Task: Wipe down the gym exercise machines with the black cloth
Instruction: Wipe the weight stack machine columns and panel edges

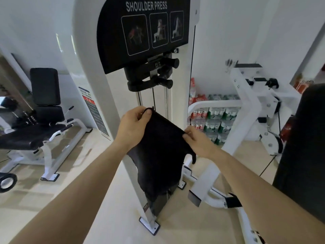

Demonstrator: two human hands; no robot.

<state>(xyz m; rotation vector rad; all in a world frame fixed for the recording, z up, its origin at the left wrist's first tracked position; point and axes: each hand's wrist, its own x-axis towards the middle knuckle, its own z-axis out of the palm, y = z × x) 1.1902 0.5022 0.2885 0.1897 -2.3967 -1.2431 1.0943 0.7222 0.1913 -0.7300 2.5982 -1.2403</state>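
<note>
The black cloth (161, 155) hangs spread out between both hands in front of the white shoulder press machine (91, 55). My left hand (133, 125) pinches the cloth's upper left corner, close to the chrome guide rods. My right hand (198, 140) pinches the upper right corner, a little lower. The cloth's lower part drapes down and hides the weight stack. Above it sit the machine's black placard (144, 29) and black adjustment knobs (158, 74).
A second white machine with black seat pads (44, 95) stands at the left. White frame arms (246, 95) and a black pad (302, 147) crowd the right. Packs of bottled drinks (216, 120) are stacked behind. The machine's base plate (149, 224) rests on the beige floor.
</note>
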